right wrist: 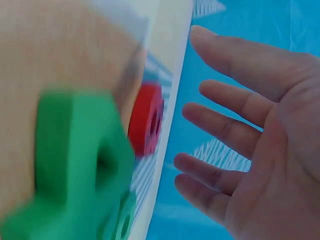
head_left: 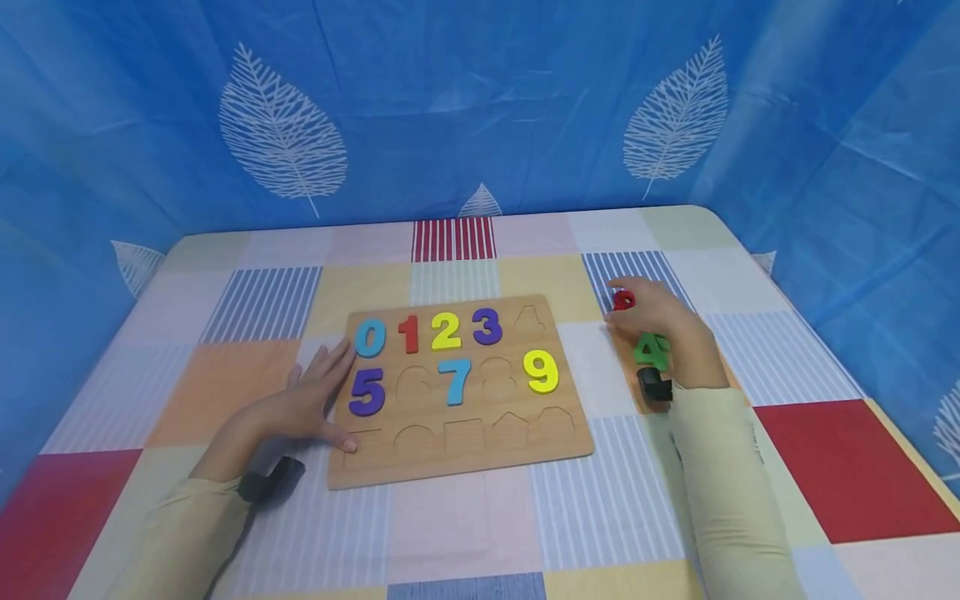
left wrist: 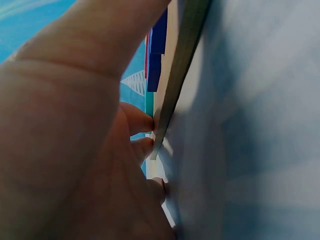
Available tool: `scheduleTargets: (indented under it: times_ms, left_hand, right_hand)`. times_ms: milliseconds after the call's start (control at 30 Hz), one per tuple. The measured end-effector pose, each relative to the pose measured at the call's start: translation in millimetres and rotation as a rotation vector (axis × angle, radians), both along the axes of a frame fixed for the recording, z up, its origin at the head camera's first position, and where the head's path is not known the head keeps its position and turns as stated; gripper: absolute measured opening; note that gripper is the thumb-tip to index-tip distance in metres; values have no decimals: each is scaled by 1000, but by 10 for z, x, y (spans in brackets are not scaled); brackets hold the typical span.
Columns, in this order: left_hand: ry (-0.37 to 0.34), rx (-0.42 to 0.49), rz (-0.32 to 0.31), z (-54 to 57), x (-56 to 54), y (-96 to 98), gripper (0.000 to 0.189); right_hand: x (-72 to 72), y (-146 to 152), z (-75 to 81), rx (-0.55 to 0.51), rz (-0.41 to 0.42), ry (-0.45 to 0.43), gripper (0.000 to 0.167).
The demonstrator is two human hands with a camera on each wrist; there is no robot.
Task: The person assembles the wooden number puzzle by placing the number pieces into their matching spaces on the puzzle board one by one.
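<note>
A wooden number puzzle board (head_left: pixel 431 417) lies on the table, with the coloured numbers 0, 1, 2, 3, 5, 7 and 9 on it. My left hand (head_left: pixel 300 408) rests at its left edge, fingers extended and the thumb on the lower left corner. To the board's right, my right hand (head_left: pixel 660 321) hovers over a red number piece (head_left: pixel 624 300), fingers spread. In the right wrist view a gap shows between those fingers and the red piece (right wrist: pixel 146 120). Nearer that wrist lie a green number 4 (head_left: pixel 648 352) and another green piece (right wrist: pixel 126 215), partly hidden.
A patchwork-patterned cloth (head_left: pixel 465 533) covers the table. Blue sheeting with white leaf prints (head_left: pixel 480 100) hangs behind and at both sides. Vacant outlined recesses (head_left: pixel 465 435) show along the board's bottom row and among its upper rows. Dark wrist cameras (head_left: pixel 273 482) sit on both wrists.
</note>
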State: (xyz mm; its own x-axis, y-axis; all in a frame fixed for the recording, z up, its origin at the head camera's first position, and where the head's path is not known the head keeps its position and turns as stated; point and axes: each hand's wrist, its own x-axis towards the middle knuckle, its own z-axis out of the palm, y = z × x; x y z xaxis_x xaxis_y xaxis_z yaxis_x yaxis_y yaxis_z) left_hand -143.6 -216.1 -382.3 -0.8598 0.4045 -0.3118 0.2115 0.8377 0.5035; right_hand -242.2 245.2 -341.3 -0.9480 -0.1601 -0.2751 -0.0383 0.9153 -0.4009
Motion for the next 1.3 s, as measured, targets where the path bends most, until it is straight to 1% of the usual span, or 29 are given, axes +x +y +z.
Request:
scheduleTargets:
  times_ms: [100,200,233,300,367,467,567,800,1167,1233,1300]
  left_hand:
    - [1,-4,-1,3,2,-3,133]
    - [1,-1,-2,8,2,-8,133]
    - [1,5,-3,13,3,-9,132]
    - [1,14,-4,21,6,-10,132]
    - [4,20,-7,24,7,-12,132]
    - [5,24,-12,22,8,-13,132]
    - [7,25,-16,16,6,-14,132]
    - [6,25,-18,11,9,-18,131]
    - [1,15,-16,2,11,-11,131]
    - [-2,7,-15,9,16,-12,130]
    - [-3,6,-16,17,18,-12,130]
  right_hand:
    - [19,125,22,-6,14,-5,66]
    - [30,200,28,-20,-7,-35,69]
    - [31,213,27,-29,-25,-51,69]
    - [25,231,15,-34,-57,-76,71]
    - [14,241,0,-27,-67,-86,72]
    - [-1,261,-30,-28,-71,-100,73]
    - [-5,281,-65,-37,-68,-106,71]
    - [-6,304,-123,-43,-48,-93,62]
    - [-23,274,-117,-24,-87,-93,62]
    - [-24,259,-118,-25,-95,-87,62]
    - [-26,248,-117,-18,-83,-68,62]
